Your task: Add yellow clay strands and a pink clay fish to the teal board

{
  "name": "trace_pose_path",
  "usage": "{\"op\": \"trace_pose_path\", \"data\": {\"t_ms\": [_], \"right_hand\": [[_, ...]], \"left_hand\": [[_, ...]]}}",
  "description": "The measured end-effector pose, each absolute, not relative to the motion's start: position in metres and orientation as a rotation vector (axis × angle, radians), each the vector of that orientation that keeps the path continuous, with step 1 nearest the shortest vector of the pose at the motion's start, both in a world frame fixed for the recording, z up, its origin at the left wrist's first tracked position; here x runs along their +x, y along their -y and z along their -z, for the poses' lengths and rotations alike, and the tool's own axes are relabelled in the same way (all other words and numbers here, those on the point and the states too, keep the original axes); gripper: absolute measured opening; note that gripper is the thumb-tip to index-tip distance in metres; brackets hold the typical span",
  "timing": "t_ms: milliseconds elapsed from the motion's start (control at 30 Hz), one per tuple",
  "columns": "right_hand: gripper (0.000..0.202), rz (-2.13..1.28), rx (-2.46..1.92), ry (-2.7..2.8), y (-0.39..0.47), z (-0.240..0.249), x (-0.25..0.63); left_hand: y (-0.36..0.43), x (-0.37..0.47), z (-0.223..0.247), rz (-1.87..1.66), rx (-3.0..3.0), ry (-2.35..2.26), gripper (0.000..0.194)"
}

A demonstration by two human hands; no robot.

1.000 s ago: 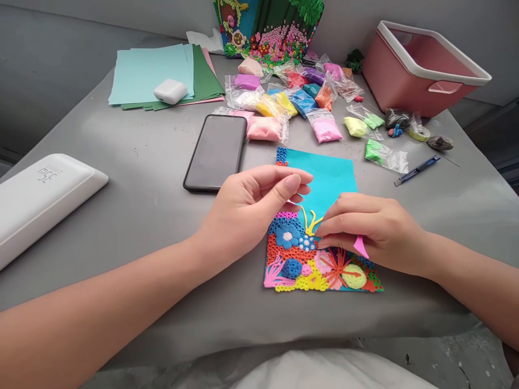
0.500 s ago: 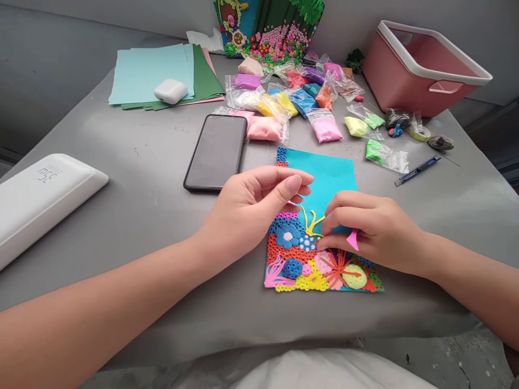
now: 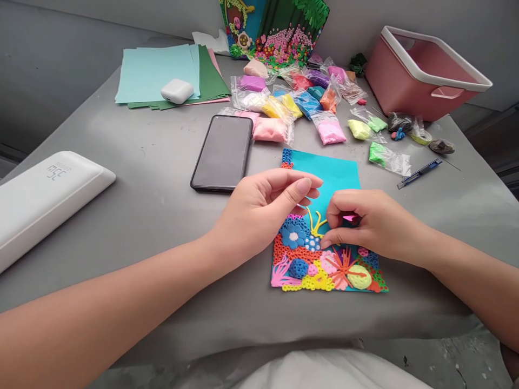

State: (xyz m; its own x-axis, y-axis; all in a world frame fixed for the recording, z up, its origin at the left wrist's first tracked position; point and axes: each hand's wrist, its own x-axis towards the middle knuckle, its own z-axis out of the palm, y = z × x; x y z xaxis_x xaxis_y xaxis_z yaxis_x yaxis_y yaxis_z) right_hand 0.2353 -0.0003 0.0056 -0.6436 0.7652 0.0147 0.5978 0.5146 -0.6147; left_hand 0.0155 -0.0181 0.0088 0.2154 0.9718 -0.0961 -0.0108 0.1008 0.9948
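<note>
A turquoise card point(image 3: 332, 167) lies before me, its lower part covered in coloured clay. A blue clay flower point(image 3: 294, 236), yellow branching strands point(image 3: 317, 222) and an orange clay burst point(image 3: 344, 267) stand out on it. My left hand point(image 3: 275, 202) hovers over the card's left side, thumb pressed toward the forefinger; anything in that pinch is hidden. My right hand point(image 3: 365, 224) is closed, its thumb tip down beside the blue, white-dotted clay piece point(image 3: 312, 243). Between its curled fingers shows part of a small pink piece point(image 3: 351, 218), its kind unclear.
Bags of coloured clay point(image 3: 270, 129) spread across the back, near a pink bin point(image 3: 421, 86). A phone point(image 3: 223, 151) and a white power bank point(image 3: 52, 200) lie to the left. Coloured sheets point(image 3: 158, 75) carry a white earbud case point(image 3: 177, 91). At right is a utility knife point(image 3: 419, 173).
The view has shifted slightly, so everything sits a bit further right. My right fingers have curled in, and the pink piece has turned deeper into the hand. My left hand keeps its pose.
</note>
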Motion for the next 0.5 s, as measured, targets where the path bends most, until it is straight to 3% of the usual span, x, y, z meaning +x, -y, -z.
{"op": "trace_pose_path", "data": {"t_ms": [333, 500], "right_hand": [[0.041, -0.873, -1.218, 2.507, -0.0023, -0.0096, 0.2331], [0.050, -0.956, -1.163, 2.217, 0.0019, -0.0111, 0.2372]], "left_hand": [[0.0178, 0.0152, -0.0094, -0.978, 1.215, -1.052, 0.029], [0.0183, 0.0157, -0.0106, -0.976, 1.206, -1.038, 0.026]]}}
